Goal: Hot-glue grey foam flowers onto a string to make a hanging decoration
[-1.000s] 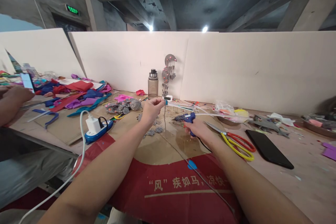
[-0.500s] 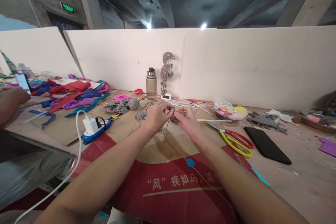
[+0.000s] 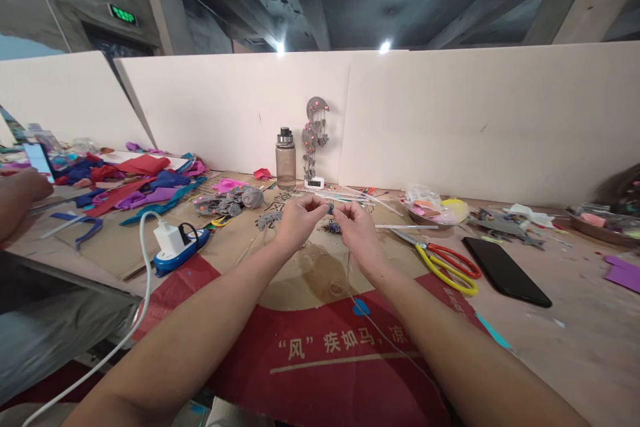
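Observation:
My left hand point(image 3: 299, 221) and my right hand point(image 3: 356, 228) meet over the brown paper, fingers pinched around a small dark piece point(image 3: 331, 209) between them. A thin grey cord point(image 3: 383, 332) runs down from my right hand across the red part of the paper point(image 3: 320, 380). Just under the fingertips lies a small dark bluish bundle point(image 3: 332, 227), partly hidden. To the left of my left hand are a grey piece point(image 3: 269, 219) and a ball of grey yarn point(image 3: 253, 197).
A bottle point(image 3: 286, 163) and a small clock point(image 3: 315, 183) stand behind my hands. Scissors point(image 3: 447, 267) and a black phone point(image 3: 506, 271) lie at right. A white charger point(image 3: 169, 239) sits in a blue power strip point(image 3: 181, 257). Another person's hand point(image 3: 23, 193) is at far left.
My hands have turned slightly, showing the dark bundle beneath them. The cord now hangs nearer my right wrist, with a loop on the paper. The view has shifted slightly.

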`<state>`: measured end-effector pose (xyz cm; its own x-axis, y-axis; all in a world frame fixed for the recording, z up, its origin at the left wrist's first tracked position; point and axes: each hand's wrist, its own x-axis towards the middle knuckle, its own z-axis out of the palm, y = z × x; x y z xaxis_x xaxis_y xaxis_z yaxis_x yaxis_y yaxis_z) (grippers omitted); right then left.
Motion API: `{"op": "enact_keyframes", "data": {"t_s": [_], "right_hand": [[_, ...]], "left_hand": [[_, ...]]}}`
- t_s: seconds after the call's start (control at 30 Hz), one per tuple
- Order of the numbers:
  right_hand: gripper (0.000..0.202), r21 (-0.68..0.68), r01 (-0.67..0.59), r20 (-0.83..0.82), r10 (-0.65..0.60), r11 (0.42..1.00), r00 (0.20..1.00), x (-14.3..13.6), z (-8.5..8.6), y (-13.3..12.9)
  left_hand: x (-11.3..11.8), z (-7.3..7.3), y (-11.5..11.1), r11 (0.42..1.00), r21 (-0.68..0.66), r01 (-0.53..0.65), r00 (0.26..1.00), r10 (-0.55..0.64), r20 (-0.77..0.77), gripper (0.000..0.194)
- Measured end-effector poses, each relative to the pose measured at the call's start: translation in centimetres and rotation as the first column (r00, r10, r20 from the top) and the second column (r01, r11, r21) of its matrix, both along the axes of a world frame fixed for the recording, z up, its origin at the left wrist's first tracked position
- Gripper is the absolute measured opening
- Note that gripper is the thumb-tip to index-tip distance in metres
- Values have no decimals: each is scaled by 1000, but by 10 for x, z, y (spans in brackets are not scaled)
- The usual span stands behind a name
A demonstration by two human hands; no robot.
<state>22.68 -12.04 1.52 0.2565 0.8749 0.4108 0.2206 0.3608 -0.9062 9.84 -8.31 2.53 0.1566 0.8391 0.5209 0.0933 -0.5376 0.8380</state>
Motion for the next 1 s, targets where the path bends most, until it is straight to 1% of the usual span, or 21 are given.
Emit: {"op": "enact_keyframes", "data": {"t_s": [0.1,0.2,0.43,0.57,0.67,0.77,0.83,0.93,1.0], "right_hand": [[22,-8,17,8,-17,1000,1000,0,0,0],[23,-31,43,25,-42,999,999,1,-1,1],[21,-37,92,48,-90,995,995,5,-1,3],[22,-44,82,24,-81,996,996,5,1,1],[24,-58,26,-36,-28,998,999,3,2,-1],[21,-82,-32,-47,28,996,999,4,2,0],[18,-94,-23,-24,21,995,1000,7,1,3],[14,-94,21,26,-19,995,999,16,-3,9],[14,-94,48,57,-42,994,997,23,-6,12]], "left_hand": [[1,2,-1,999,-39,-8,1000,9,12,16],[1,2,-2,999,-47,-7,1000,7,10,17],[1,2,-2,992,-105,70,997,-67,36,17],[1,1,-2,984,-139,112,992,-103,72,18],[2,0,-1,971,-183,154,984,-134,116,17],[3,-2,1,937,-254,241,961,-193,199,19],[2,-2,3,895,-316,316,940,-250,230,22],[-2,1,6,829,-395,395,919,-354,175,23],[-5,3,7,817,-415,400,914,-392,109,23]]}}
